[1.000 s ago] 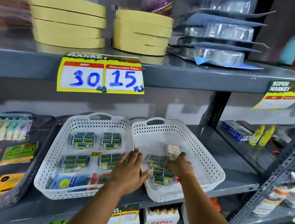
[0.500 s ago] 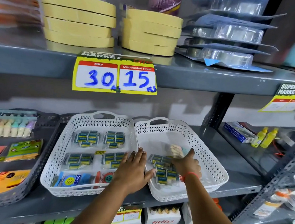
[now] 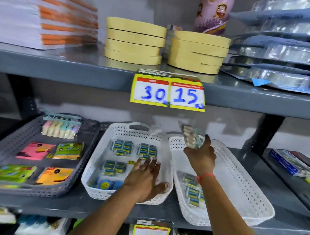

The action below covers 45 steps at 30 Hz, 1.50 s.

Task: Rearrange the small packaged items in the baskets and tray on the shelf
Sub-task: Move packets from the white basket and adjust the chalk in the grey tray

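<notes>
Grey tray (image 3: pixel 85 130): far left on the middle shelf (image 3: pixel 160 214), holding a pack of pastel chalks (image 3: pixel 60 128) at the back, a pink pad (image 3: pixel 35 151) and a green pad (image 3: pixel 69 150) in the middle, a green pack (image 3: pixel 12 173) and an orange pack (image 3: pixel 55 176) at the front
Left basket (image 3: pixel 98 153): white, touching the tray's right side, long axis running front to back; small blue-green packs (image 3: pixel 122 147) lie flat in it in two rows, with a blue pack (image 3: pixel 105 184) at the front wall
Left hand (image 3: pixel 144 182): flat over the front right of the left basket, fingers spread and pointing away from the person, grasping nothing; it hides what lies under it
Right basket (image 3: pixel 238 181): white, just beside the left basket, front end swung to the right; a column of blue-green packs (image 3: pixel 192 192) lies along its left wall
Right hand (image 3: pixel 200 157): raised above the back of the right basket, fingers clamped on a clear packet
Packet (image 3: pixel 191 136): in the air, clear of both baskets, long axis tilted up and to the left, top end towards the price tag (image 3: pixel 168 92); contents blurred, pale pieces in a row
Top shelf: paper stacks (image 3: pixel 41 15), two piles of yellow tape rolls (image 3: pixel 134 40), foil packs (image 3: pixel 279 53)
</notes>
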Each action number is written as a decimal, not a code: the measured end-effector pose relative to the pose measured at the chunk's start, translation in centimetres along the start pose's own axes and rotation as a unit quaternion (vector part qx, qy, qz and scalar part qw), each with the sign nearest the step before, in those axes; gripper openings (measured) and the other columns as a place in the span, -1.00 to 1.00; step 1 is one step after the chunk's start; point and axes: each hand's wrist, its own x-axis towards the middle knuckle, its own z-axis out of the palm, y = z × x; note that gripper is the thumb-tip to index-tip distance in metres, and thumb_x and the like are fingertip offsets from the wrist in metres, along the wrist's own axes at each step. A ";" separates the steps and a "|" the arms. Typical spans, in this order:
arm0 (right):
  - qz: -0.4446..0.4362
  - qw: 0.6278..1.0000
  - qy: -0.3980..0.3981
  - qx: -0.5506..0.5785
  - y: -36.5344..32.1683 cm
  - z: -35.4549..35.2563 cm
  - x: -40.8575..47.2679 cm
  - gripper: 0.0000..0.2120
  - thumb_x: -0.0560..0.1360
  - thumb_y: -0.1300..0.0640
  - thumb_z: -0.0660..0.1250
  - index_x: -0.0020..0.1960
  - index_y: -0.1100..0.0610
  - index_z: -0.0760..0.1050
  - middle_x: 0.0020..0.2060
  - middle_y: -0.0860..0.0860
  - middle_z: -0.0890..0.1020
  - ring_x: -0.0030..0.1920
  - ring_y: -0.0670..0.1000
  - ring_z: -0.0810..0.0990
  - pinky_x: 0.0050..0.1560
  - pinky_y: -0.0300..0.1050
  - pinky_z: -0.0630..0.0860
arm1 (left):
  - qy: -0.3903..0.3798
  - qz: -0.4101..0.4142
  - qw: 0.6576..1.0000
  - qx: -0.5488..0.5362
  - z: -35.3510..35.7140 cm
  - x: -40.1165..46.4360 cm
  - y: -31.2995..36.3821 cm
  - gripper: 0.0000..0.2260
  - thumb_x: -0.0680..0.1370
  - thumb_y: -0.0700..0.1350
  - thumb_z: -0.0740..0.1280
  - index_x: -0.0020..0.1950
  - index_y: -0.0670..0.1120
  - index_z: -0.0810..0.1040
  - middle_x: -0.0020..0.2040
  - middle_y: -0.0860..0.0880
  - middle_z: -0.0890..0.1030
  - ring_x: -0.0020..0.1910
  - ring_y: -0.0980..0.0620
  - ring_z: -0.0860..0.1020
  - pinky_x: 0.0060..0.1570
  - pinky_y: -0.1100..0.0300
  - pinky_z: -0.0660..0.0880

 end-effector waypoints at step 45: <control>-0.428 0.810 -0.185 -0.356 -22.8 37.3 -8.8 -0.19 0.43 0.16 0.34 0.53 -0.03 -0.05 0.41 0.20 0.28 0.40 0.24 0.27 0.32 0.20 0.36 | 0.051 -0.347 0.931 -0.104 3.8 -16.0 -36.7 -0.02 0.35 0.43 -0.25 0.55 -0.24 -0.18 0.59 -0.20 -0.11 0.57 -0.12 -0.14 0.53 0.09 -0.18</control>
